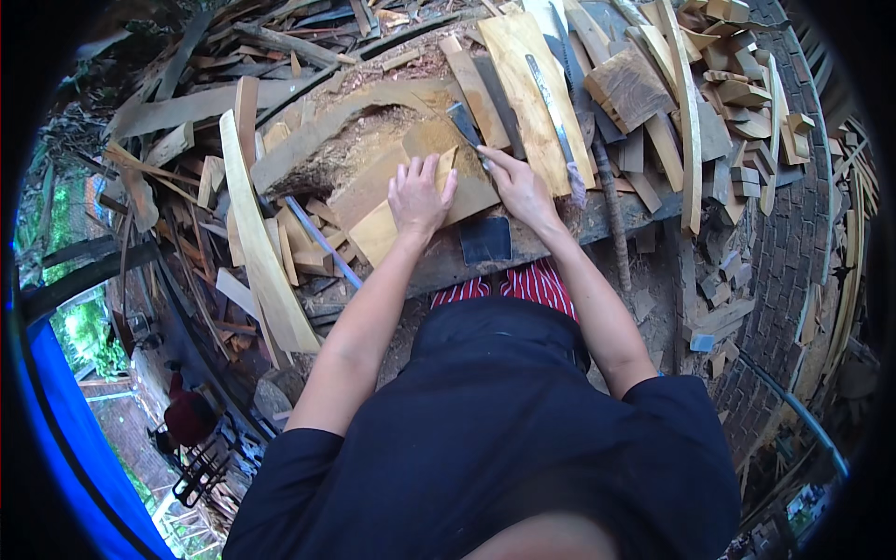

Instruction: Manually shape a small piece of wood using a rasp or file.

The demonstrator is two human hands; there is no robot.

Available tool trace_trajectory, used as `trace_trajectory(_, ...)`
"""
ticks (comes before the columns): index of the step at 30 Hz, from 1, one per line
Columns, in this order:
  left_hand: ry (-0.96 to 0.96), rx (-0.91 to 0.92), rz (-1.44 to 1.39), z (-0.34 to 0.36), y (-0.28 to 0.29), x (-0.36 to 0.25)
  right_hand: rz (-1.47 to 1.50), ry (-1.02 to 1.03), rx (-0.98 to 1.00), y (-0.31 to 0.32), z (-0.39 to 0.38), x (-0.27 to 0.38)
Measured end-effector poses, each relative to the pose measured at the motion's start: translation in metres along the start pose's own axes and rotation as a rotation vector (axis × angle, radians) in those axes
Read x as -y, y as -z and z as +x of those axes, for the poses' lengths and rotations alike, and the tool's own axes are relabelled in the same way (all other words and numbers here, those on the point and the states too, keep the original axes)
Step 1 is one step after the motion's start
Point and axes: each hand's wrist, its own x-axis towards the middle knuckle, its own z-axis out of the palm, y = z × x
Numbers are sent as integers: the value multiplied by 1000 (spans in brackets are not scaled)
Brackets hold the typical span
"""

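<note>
My left hand (420, 194) presses a pale wood piece (375, 233) down with bent fingers, thumb along its side. This piece lies on a wider, browner board (474, 194) on the workbench. To the right of it, my right hand (523, 189) is closed round the near end of a slim tool (463, 121) with a dark, flat far end; its exact kind is not clear. The tool's tip rests by the board's far right corner. A dark rectangular sheet (485, 240) lies at the bench's near edge, between my wrists.
A pale plank (511, 61) with a metal ruler (551, 107) on it lies right of my hands. Wood offcuts (742, 93) heap up at the right. A long curved strip (257, 233) leans at the left. Sawdust (373, 131) covers the bench behind the board.
</note>
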Motion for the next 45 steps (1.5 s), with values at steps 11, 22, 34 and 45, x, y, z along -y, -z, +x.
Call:
trace_trajectory(11, -10, -23, 3, -3, -3, 2, -147, -149, 88, 3, 4, 16)
trace_trajectory(22, 40, 8, -6, -5, -8, 5, -104, -140, 47, -14, 2, -1)
trace_trajectory(34, 0, -22, -2, -2, -4, 3, 57, -94, 58, 0, -5, 10)
trace_trajectory(45, 6, -25, 8, -6, -3, 4, -20, -162, 113, -11, -9, 12)
